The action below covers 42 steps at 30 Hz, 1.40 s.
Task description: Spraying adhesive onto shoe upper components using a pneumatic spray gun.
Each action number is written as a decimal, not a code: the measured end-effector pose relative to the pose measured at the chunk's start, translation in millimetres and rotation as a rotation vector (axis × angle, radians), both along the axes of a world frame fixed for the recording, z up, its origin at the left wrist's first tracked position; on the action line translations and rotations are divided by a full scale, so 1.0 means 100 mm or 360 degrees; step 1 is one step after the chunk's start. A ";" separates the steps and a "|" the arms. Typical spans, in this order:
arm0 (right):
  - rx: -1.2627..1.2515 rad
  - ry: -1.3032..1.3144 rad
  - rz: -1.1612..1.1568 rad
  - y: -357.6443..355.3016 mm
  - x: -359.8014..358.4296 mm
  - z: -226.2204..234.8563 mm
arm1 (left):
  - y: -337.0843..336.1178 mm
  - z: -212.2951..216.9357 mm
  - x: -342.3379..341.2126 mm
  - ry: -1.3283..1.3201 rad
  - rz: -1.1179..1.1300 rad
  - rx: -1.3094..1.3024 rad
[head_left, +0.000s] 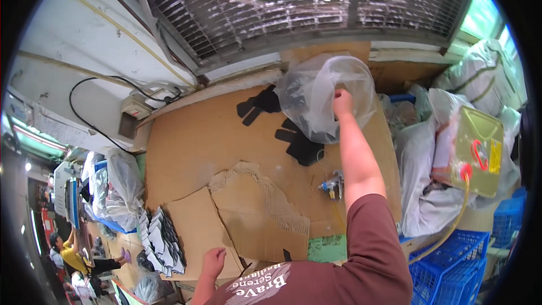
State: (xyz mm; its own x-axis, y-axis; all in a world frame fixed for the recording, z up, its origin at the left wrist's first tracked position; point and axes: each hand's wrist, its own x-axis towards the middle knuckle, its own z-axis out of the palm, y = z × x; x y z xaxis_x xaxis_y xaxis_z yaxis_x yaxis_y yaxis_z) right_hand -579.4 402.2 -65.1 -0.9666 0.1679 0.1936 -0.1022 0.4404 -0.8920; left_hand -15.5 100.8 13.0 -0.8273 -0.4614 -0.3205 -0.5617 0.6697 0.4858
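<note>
My right arm stretches forward across the table, and my right hand [342,103] is closed in a pinch on a large clear plastic bag [305,93] at the far side. The bag stands puffed out, its rim a wide loop around the hand. Black flat cut pieces [305,146] lie beside and partly under the bag, with more black pieces [261,103] to its left. Close to my body, my left hand [214,261] is loosely curled over the near edge of a cardboard sheet [195,220]; nothing shows in its fingers.
A small spray gun [333,185] with a hose lies right of the middle. Stacked grey-and-black cut pieces [162,243] sit at the near left. On the right stand a yellowish metal can [477,149] and blue crates [449,268]. Another person [73,257] is far left.
</note>
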 end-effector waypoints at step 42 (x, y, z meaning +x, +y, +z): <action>-0.0507 -0.0789 0.0405 1.16 0.72 0.93 | 0.08 0.17 -0.41 0.0095 -0.0248 -0.0038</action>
State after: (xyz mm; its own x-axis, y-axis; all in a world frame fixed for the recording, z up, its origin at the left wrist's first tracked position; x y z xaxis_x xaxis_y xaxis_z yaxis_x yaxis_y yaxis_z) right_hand -507.1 518.5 28.4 -0.9457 -0.1028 -0.3084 0.2899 0.1621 -0.9432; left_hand -56.6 109.1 30.4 -0.9067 -0.3329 -0.2591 -0.4207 0.7584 0.4978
